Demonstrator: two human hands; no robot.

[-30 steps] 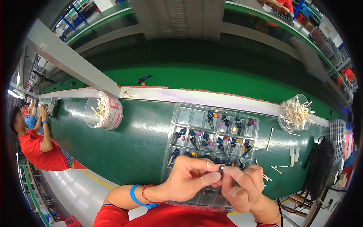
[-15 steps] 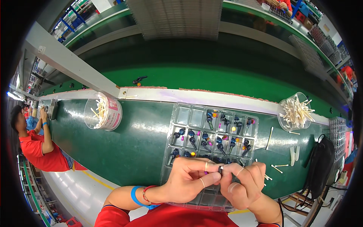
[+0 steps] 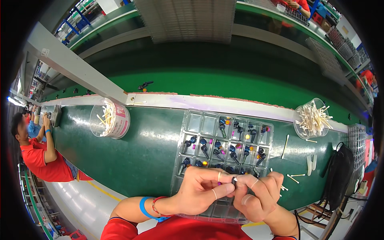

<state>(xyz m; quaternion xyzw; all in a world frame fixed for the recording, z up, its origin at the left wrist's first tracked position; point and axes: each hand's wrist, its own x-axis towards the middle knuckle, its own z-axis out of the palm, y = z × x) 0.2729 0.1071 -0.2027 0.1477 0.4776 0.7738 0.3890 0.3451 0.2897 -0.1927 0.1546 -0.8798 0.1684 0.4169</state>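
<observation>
My left hand (image 3: 204, 190) and my right hand (image 3: 258, 196) meet over the near part of a clear compartment tray (image 3: 193, 121). Between the left thumb and fingertips is a small dark earbud (image 3: 233, 181), mostly covered by the fingers. The right fingertips pinch a cotton swab; only its white tip (image 3: 235, 179) shows, against the earbud. Beneath the left fingers a bit of purple shows. Several tray compartments hold dark blue earbuds with stems (image 3: 204, 149) and small purple, orange and yellow pieces (image 3: 247, 137). Pale bands ring some fingers of both hands.
Left of the tray stands a round tub of cotton swabs (image 3: 122, 120); another clear tub of swabs (image 3: 312, 120) is at the right. Loose swabs (image 3: 285, 146) and a black bag (image 3: 340, 170) lie right. Beyond the white ledge, dark earbuds rest on a green belt (image 3: 168, 80). A co-worker (image 3: 44, 156) sits far left.
The white swab tip between my fingers has shifted and tilted slightly against the earbud. On the belt, the dark earbuds have moved a little to the left. Both hands stay nearly in place.
</observation>
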